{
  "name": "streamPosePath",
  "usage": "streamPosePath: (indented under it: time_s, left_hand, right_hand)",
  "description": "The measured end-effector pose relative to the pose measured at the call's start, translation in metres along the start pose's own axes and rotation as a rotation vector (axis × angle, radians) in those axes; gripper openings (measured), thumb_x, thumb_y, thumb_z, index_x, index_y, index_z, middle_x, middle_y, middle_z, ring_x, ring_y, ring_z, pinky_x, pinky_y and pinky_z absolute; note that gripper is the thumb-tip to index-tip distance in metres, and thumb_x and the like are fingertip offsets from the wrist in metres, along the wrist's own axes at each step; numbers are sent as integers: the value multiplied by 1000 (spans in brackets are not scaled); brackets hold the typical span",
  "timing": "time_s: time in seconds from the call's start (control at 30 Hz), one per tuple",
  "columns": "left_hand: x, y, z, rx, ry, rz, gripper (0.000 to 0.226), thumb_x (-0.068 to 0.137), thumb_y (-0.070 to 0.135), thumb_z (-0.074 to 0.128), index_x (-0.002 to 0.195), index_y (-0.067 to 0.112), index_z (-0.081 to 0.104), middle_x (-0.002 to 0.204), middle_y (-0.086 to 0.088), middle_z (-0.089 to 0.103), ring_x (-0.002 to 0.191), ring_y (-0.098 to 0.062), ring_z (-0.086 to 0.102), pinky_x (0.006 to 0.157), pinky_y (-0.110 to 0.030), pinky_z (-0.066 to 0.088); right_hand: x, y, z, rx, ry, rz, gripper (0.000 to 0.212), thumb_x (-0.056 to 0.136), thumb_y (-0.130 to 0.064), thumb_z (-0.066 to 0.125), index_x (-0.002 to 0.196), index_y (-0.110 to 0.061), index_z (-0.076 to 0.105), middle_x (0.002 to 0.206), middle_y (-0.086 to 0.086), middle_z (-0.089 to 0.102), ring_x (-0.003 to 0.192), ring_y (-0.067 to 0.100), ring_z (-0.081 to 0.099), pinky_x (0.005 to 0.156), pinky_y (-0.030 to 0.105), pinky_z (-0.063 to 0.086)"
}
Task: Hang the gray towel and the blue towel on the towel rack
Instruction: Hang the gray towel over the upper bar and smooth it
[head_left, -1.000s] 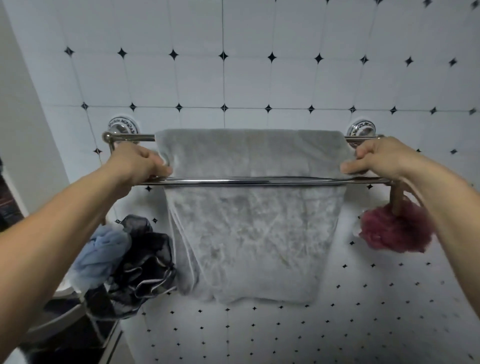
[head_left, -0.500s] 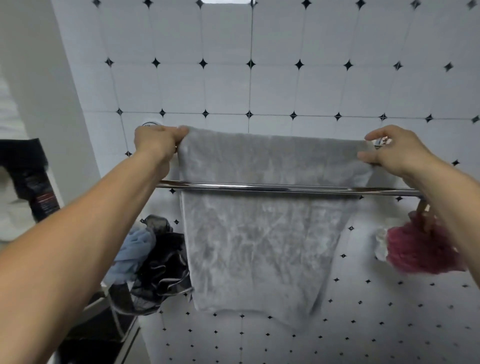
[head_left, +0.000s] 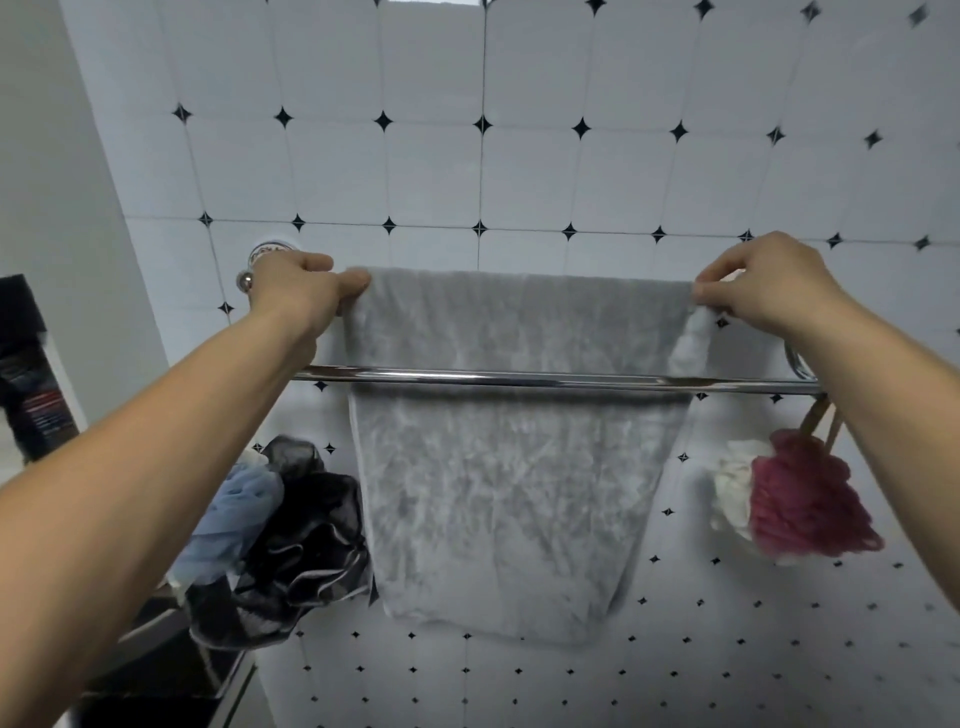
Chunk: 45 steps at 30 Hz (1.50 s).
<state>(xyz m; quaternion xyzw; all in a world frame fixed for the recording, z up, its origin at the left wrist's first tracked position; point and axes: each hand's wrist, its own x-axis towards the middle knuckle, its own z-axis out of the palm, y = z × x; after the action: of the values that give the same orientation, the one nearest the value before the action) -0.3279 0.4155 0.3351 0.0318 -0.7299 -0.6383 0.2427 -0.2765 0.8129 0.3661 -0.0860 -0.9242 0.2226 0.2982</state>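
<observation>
Your left hand (head_left: 298, 288) grips the top left corner of the gray towel (head_left: 509, 467), fingers curled round it. Your right hand (head_left: 763, 288) pinches the top right corner, thumb against fingertips. Towel: draped over the rear bar of the towel rack (head_left: 519, 378), hanging behind front bar.

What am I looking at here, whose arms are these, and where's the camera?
No machine: these are a person's bare arms, filmed by one wide-angle camera worn on the head. The left hand grips the left top corner of a gray plush towel; the right hand pinches its right top corner. The towel hangs behind the front rail of a chrome towel rack on a white tiled wall. A dark red mesh puff hangs at right, a pale blue mesh puff and a black mesh puff at left.
</observation>
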Motion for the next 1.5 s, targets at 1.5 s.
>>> streamPosePath:
  time_s: [1.5]
  left_hand:
    - [-31,-156,41,-103,-207,-128,33,70,7,83,101,5,71,95,-7,77,79,-14,74,64,-23,58]
  right_hand:
    - [-72,105,159,773,-342,222,28,73,-11,82,97,-20,69,94,-2,78,83,11,74,72,23,60]
